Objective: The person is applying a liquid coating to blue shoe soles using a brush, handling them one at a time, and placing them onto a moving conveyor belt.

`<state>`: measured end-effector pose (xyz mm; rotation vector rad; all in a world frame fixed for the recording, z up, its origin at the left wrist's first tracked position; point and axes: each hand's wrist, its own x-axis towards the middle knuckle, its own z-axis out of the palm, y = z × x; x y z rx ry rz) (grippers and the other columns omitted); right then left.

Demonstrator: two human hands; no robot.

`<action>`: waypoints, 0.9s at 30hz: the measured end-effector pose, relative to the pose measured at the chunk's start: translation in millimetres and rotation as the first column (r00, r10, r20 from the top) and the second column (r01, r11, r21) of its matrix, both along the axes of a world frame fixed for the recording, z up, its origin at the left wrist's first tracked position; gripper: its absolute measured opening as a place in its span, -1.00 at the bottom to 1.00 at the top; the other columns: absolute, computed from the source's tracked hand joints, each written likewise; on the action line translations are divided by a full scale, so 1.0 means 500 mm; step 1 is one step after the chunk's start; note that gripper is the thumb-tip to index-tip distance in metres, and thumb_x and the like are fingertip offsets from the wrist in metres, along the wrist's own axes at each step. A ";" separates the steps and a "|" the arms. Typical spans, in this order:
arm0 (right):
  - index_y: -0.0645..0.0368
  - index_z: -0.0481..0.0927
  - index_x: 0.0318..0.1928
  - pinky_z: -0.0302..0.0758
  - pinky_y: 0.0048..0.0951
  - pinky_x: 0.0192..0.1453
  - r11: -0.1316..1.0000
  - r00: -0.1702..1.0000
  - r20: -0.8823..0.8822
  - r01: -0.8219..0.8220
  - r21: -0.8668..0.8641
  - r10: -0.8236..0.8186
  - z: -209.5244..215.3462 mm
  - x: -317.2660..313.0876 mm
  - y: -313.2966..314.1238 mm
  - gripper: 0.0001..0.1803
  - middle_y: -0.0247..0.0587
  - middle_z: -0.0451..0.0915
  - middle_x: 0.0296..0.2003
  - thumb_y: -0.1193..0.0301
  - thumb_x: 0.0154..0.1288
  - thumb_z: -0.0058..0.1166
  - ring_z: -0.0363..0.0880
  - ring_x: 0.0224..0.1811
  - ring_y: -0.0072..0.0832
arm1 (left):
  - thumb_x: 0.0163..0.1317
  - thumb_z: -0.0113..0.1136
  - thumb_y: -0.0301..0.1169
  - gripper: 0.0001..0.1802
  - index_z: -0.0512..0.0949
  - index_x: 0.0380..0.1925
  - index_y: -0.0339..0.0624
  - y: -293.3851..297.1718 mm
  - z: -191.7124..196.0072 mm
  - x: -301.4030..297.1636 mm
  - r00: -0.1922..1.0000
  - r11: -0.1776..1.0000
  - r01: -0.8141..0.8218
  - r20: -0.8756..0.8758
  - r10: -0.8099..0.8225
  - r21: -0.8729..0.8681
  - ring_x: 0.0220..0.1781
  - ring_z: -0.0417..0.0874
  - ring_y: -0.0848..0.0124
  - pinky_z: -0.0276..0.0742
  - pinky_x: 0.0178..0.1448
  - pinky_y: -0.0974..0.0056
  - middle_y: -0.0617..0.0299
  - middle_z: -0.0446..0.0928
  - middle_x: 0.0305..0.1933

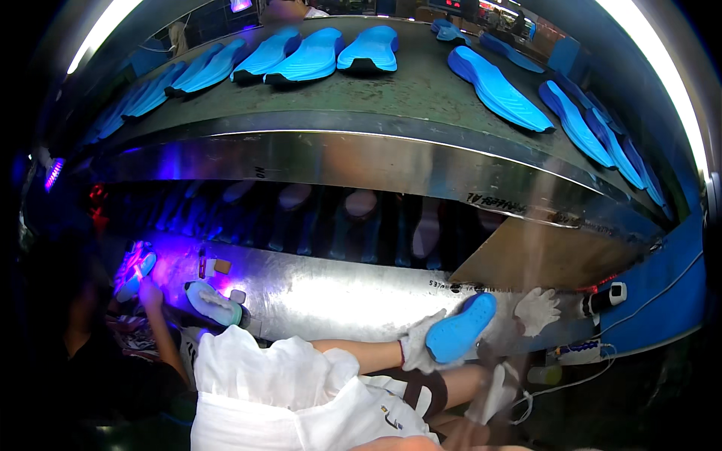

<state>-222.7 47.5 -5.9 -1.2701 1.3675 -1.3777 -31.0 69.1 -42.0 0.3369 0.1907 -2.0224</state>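
My left arm, in a white ruffled sleeve (263,364), reaches right across the metal bench. My gloved left hand (418,347) is closed on a bright blue shoe sole (460,331), held slanted above the bench's near edge. Part of that hand is hidden behind the sole. Beyond the sole's right side lies a white knit glove (537,311), spread flat. A brownish smear passes between sole and glove. Of my right hand I cannot make out the fingers; bare skin shows at the bottom edge.
Blue soles (308,56) stand along the green upper belt (361,98); its metal edge (361,146) overhangs the bench (323,289). A cardboard sheet (541,252) leans at right, near a black-and-white device (605,298). A light shoe (213,303) lies left. A co-worker's hand (151,295) touches a shoe under violet light.
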 end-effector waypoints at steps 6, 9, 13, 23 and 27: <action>0.29 0.66 -0.25 0.53 -0.47 -0.25 0.949 0.949 -0.299 -0.179 -0.260 0.098 0.050 0.080 -0.044 -0.87 -0.25 0.66 -0.38 0.52 0.19 0.26 0.58 -0.40 -0.54 | 0.34 -0.26 0.34 -0.17 0.46 0.01 -0.28 -0.035 -0.082 -0.087 0.931 0.960 -0.228 -0.324 0.167 -0.162 -0.31 0.58 0.25 0.57 -0.17 0.20 0.10 0.60 -0.16; 0.16 0.67 -0.22 0.59 -0.38 -0.15 0.870 0.701 -0.657 -0.473 -0.139 0.276 0.159 0.072 0.043 -0.83 -0.10 0.67 -0.28 0.45 0.15 0.27 0.67 -0.26 -0.23 | 0.39 -0.33 0.29 -0.16 0.43 0.14 -0.32 -0.021 0.049 -0.031 0.965 0.963 -0.211 0.121 0.233 -0.169 -0.11 0.68 0.11 0.65 0.05 0.09 -0.03 0.60 0.01; 0.14 0.63 -0.18 0.58 -0.28 -0.25 0.856 0.850 -0.512 -0.351 -0.380 0.122 0.151 0.054 0.006 -0.80 -0.09 0.63 -0.37 0.44 0.16 0.28 0.64 -0.35 -0.16 | 0.22 -0.39 0.51 0.00 0.37 0.27 -0.10 0.003 0.014 -0.016 0.951 0.923 -0.014 -0.290 -0.108 -0.386 0.06 0.63 0.01 0.62 0.11 -0.03 -0.09 0.54 0.11; 0.27 0.66 -0.19 0.57 -0.38 -0.30 0.816 0.900 -0.431 -0.301 -0.494 0.071 0.158 0.049 -0.004 -0.79 -0.14 0.66 -0.35 0.58 0.11 0.28 0.65 -0.43 -0.32 | 0.17 -0.30 0.53 0.08 0.39 0.21 -0.30 0.016 0.026 -0.054 0.875 0.980 0.013 -0.473 -0.108 -0.199 -0.12 0.63 -0.19 0.62 -0.12 -0.22 -0.31 0.53 0.02; 0.20 0.66 -0.22 0.57 -0.41 -0.25 0.635 0.679 -0.684 -0.658 -0.404 0.268 0.166 0.078 0.082 -0.79 -0.11 0.67 -0.33 0.58 0.09 0.31 0.67 -0.34 -0.31 | 0.18 -0.30 0.53 0.13 0.29 0.29 -0.38 -0.001 0.062 -0.040 0.985 0.951 -0.047 -0.172 -0.007 -0.305 -0.02 0.63 -0.14 0.59 0.09 -0.11 -0.39 0.49 0.08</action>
